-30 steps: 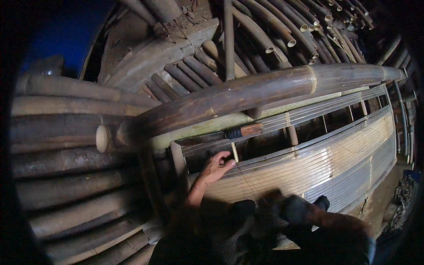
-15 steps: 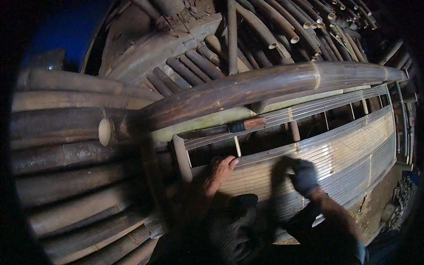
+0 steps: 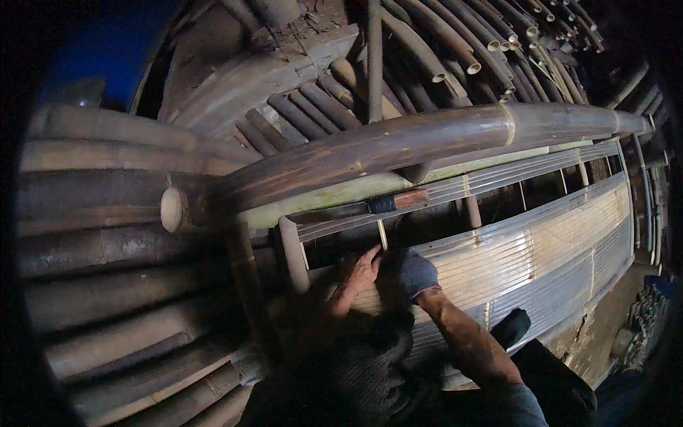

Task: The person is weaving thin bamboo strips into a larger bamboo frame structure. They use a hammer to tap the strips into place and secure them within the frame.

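A bamboo bench of long narrow slats stretches from the middle to the right, with gaps in its far part. My bare left hand is at the left end of the slatted surface, fingers closed at the edge of a bamboo slat beside a thin upright strip. Close to its right is my right hand in a grey glove, low over the slats. Its fingers are hidden by the glove's back and dark shadow. Beyond both hands lies a knife with a wooden handle, dark wrapping and a dark blade.
A thick dark bamboo pole runs along the bench's far side. Large bamboo poles lie side by side on the left. More cut poles are stacked at the back right. A concrete ledge stands behind.
My right hand has moved left across the slats, coming close to my left hand. The left hand stays at about the same place, its fingers slightly farther forward.
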`<state>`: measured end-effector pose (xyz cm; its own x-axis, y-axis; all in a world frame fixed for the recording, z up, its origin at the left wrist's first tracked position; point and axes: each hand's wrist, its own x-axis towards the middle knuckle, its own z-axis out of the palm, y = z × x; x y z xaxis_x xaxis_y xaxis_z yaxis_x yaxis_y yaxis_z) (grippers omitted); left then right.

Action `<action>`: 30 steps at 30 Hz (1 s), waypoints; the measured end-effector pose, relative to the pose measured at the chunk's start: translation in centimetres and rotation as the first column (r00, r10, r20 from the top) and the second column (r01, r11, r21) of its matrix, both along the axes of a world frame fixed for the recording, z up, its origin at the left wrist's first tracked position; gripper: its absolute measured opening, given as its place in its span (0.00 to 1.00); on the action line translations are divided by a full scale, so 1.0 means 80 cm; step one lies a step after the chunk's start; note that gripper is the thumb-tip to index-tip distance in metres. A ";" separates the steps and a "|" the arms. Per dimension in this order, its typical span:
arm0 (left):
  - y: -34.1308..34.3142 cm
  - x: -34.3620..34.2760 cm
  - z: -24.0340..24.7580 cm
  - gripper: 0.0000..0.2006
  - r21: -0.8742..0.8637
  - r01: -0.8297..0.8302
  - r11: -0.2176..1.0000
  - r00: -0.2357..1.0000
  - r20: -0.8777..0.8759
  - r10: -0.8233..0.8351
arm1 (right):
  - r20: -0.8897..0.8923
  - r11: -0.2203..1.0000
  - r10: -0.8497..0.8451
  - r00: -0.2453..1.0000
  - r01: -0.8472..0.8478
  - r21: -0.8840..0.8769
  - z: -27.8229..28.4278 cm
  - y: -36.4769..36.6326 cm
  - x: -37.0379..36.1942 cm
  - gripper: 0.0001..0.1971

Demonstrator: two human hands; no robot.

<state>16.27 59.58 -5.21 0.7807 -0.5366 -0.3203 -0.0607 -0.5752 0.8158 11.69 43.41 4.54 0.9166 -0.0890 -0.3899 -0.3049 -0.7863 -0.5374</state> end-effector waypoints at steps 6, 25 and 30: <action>0.000 0.001 0.001 0.19 0.030 -0.009 1.000 0.998 -0.062 0.011 | 0.425 0.867 0.343 0.838 -0.456 0.200 0.007 -0.032 -0.002 0.14; 0.002 0.003 0.038 0.16 0.050 0.001 0.999 0.933 0.359 -0.019 | -0.164 0.968 0.244 0.956 -0.250 -0.015 -0.006 0.037 -0.034 0.09; 0.003 0.003 0.031 0.13 0.069 0.031 0.997 0.932 0.358 -0.054 | 0.319 0.930 0.368 0.874 -0.337 -0.149 0.003 0.021 -0.035 0.11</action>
